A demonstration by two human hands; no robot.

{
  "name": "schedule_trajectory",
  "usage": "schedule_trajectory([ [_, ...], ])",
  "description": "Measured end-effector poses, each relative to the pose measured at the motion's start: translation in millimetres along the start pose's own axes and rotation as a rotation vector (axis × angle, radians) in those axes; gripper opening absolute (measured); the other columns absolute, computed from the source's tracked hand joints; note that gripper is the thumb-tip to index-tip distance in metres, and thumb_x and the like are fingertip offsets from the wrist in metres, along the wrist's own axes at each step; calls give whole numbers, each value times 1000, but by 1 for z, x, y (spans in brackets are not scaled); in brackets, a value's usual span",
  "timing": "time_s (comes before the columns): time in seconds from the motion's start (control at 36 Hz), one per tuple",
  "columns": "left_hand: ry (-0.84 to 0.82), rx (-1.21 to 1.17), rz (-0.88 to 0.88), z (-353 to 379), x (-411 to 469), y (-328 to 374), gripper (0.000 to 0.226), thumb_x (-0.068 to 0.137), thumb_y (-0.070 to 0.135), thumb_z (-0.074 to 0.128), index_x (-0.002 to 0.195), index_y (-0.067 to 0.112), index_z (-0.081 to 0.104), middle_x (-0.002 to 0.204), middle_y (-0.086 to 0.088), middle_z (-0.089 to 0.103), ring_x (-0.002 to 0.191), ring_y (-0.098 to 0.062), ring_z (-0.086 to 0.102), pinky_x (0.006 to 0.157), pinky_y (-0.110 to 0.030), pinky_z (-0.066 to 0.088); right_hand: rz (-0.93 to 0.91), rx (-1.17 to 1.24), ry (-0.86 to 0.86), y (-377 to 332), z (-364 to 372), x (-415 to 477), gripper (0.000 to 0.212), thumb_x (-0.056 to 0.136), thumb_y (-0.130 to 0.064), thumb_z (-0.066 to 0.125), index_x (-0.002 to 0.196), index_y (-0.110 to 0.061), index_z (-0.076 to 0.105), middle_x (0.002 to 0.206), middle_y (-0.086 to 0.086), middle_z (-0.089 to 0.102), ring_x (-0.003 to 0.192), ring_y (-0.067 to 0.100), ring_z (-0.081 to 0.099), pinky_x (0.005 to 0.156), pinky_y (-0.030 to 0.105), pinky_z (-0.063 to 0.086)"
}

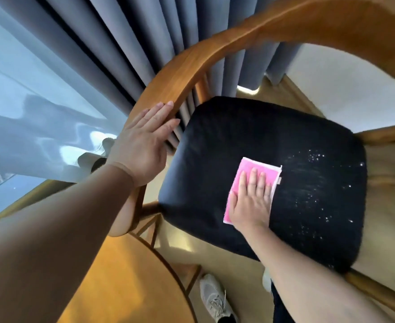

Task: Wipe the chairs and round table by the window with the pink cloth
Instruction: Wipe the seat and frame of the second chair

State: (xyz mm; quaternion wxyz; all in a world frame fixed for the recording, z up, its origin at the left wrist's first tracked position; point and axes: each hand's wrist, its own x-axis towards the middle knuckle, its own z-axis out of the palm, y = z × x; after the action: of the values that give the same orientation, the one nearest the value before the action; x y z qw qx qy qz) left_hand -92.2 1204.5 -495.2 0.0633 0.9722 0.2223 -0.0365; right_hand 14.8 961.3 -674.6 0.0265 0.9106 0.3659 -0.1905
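A wooden chair with a curved back rail (215, 54) and a black seat cushion (215, 141) fills the middle of the view. The folded pink cloth (245, 167) lies flat on the cushion. My right hand (250, 203) presses on the cloth, palm down, fingers spread and straight. White specks (313, 183) dot the cushion to the right of the cloth. My left hand (142, 145) rests flat on the left end of the back rail, fingers extended over the wood. The round wooden table (121, 276) shows at the lower left, under my left forearm.
Grey-blue curtains (121, 43) and a sheer white curtain (28, 113) hang behind the chair at the left. A second wooden chair frame (387, 136) stands at the right. My shoe (215, 299) is on the floor below the seat.
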Motion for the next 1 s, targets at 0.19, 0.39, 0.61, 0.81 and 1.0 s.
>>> schedule_trajectory([
  [0.19, 7, 10, 4, -1, -2, 4, 56, 83, 19, 27, 131, 11, 57, 149, -14, 38, 139, -31, 33, 113, -49, 28, -134, 59, -34, -19, 23, -61, 66, 98, -44, 23, 150, -3, 22, 157, 22, 19, 147, 42, 13, 118, 56, 15],
  [0.39, 53, 130, 16, -2, -4, 15, 51, 82, 4, 49, 132, 12, 56, 152, -16, 32, 141, -35, 28, 114, -44, 18, -248, -30, -71, 33, 28, -79, 68, 99, -47, 25, 153, -7, 19, 160, 18, 16, 148, 40, 10, 118, 54, 13],
  [0.61, -293, 231, 100, 32, -22, 73, 67, 94, 18, 36, 153, 18, 3, 160, -1, -5, 147, -17, -9, 114, -32, -13, -141, 20, -103, 23, 20, -85, 64, 99, -44, 24, 153, -9, 22, 159, 18, 18, 147, 41, 14, 115, 55, 15],
  [0.81, -541, -82, -114, 113, -49, 122, 73, 88, 11, 37, 153, 22, 6, 161, 0, -3, 147, -18, -4, 120, -35, 3, 17, 162, -39, 1, 14, -56, 62, 94, -39, 29, 148, -10, 36, 154, 18, 33, 143, 41, 28, 113, 55, 16],
  [1.0, -537, -109, -149, 146, -55, 127, 76, 88, 10, 37, 153, 27, 3, 160, 0, -14, 146, -22, -13, 119, -39, -4, -93, 46, -2, 31, -14, 29, 60, 101, -42, 10, 156, -19, -2, 164, 9, -5, 150, 31, -9, 119, 48, -11],
])
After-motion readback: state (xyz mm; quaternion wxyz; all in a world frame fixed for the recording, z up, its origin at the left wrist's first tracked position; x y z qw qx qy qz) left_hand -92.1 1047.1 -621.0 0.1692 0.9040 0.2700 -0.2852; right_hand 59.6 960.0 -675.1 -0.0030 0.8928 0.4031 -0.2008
